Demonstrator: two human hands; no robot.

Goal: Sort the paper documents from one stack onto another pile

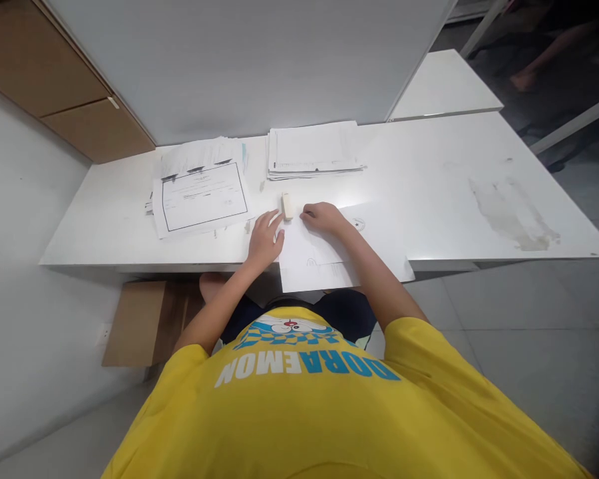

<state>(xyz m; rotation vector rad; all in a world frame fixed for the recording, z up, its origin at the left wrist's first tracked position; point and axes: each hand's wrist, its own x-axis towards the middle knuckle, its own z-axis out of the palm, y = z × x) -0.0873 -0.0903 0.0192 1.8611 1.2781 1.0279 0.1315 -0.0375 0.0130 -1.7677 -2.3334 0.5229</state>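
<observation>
Left grip (264, 236) lies flat and wide, fingers fanned, palm down, holding nothing. Right grip (322, 216) is narrow, knuckles up, fingers curled down onto paper. Whether anything is pinched under those fingertips, I cannot tell. Both sit close to the near edge of the white table (429, 199), mid-scene.

Working down in size: over on the left, a loose pile of papers (199, 193) topped by a black-bordered page, lying a little askew. Farther back and to its right, a squarer stack (312, 150) rests against the grey partition, well apart from both hands. Then the single sheet (319, 263) under the right forearm, overhanging the table's near edge, with its left side reaching the left fingertips.

And the smallest thing out there: a little cream block (287, 205), right between the two grips. Whether it sits on the sheet's far-left corner or just off it, I cannot tell. Its long axis runs near to far, the far end tipped slightly left.

From the left grip it lies to the right and a touch farther, with the index fingertip just beside its near end. Touching or not is too close to call. From the right grip it lies to the left, with a clear sliver of white between. So the left grip is the nearer, by a whisker.
</observation>
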